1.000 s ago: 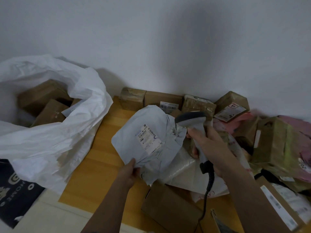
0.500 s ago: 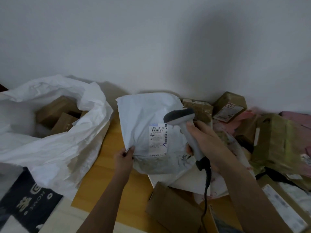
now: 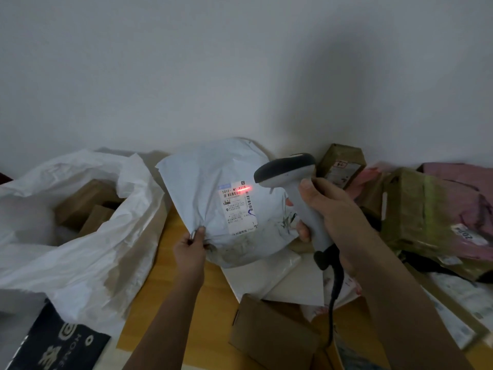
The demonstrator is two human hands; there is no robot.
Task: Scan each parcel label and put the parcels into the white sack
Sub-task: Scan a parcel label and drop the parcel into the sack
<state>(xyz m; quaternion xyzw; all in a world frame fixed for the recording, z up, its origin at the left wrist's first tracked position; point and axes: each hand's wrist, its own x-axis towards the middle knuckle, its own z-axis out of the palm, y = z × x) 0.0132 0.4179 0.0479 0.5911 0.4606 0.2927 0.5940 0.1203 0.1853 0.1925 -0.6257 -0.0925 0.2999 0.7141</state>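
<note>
Plain white wall (image 3: 240,62) behind, yellow wooden tabletop (image 3: 170,252) below. Held upright above the tabletop near the middle: a crumpled pale grey plastic mailer parcel (image 3: 213,177), pinched at its lower left edge between thumb and curled fingers of the left hand (image 3: 190,249). On its front, a white printed shipping label (image 3: 237,206) with barcodes, crossed near the top by a red scan line (image 3: 245,188). Just right of the parcel, a grey handheld barcode scanner with dark head and black cable (image 3: 288,169), head aimed at the label, handle wrapped by the clenched fingers of the right hand (image 3: 333,217). At left, a large crinkled white plastic sack (image 3: 88,252), mouth open, brown cardboard boxes (image 3: 82,206) lying inside. At right, against the wall, a heap of brown taped cardboard parcels (image 3: 408,209) and pink plastic mailers (image 3: 458,180). Under the held parcel, a flat white envelope (image 3: 277,273); nearer the camera, a flat brown cardboard parcel (image 3: 269,335). Bottom left, a dark printed mat with pale lettering (image 3: 58,345).
</note>
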